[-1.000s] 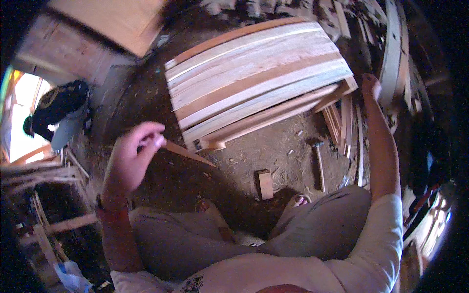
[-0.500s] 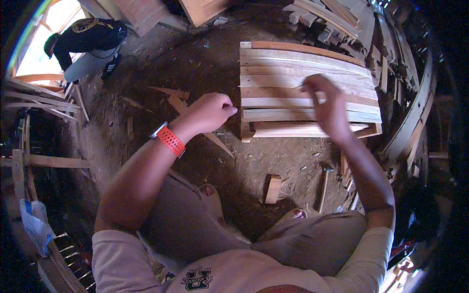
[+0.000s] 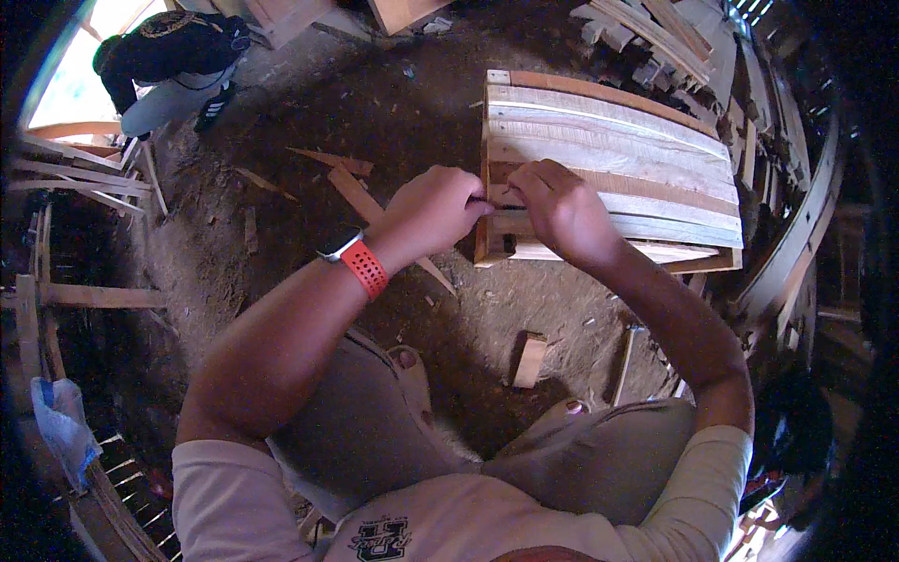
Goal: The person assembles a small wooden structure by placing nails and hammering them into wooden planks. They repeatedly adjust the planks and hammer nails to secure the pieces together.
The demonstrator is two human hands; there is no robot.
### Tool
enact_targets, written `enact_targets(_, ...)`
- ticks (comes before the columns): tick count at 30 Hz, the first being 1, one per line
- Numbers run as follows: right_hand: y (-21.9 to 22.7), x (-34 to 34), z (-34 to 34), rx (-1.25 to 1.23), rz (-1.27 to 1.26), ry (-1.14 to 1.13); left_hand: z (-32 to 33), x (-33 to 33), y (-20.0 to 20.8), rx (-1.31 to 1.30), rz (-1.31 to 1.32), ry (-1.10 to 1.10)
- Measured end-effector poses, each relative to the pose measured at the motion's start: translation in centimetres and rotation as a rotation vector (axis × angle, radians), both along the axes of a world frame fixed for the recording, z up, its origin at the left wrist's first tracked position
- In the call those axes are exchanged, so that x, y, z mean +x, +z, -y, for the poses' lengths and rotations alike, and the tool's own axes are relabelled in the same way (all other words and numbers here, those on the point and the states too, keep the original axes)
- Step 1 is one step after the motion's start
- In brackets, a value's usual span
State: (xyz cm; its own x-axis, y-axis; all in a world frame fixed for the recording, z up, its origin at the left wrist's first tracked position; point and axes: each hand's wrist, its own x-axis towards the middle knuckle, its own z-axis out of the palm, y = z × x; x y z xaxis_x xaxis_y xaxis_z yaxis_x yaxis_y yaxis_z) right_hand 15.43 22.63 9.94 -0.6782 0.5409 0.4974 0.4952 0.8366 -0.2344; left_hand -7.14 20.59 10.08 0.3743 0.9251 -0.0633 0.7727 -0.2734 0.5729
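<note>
Wood scraps (image 3: 351,183) on dirt left of the slatted wooden pallet (image 3: 618,164); left hand (image 3: 433,211) fisted at pallet's near-left corner, pinching something too small to tell; right hand (image 3: 560,208) curled on the same corner, fingertips meeting the left; small wood block (image 3: 530,361) below pallet

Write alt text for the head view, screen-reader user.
Seen from above, a seated person's left hand and right hand meet, fingers pinched, at the near left edge of a slatted wooden panel on a dirt floor. An orange wristband is on the left wrist; wood scraps lie around.
</note>
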Motion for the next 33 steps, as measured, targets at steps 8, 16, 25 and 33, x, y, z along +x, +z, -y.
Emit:
enact_targets(8,0.1,-0.1,-0.3,-0.011,-0.005,-0.002,-0.7,-0.2,0.6,-0.088,0.04,-0.018)
enact_targets(16,0.0,0.3,-0.2,0.017,0.047,-0.019,-1.6,-0.8,0.7,0.03,0.13,0.027)
enact_targets(25,0.5,0.4,-0.1,0.03,0.172,-0.019,-1.2,0.7,1.8,0.138,0.28,-0.033)
enact_targets(33,0.9,0.6,-1.2,-0.185,0.074,-0.059,-1.2,1.9,2.1,0.081,0.325,0.027)
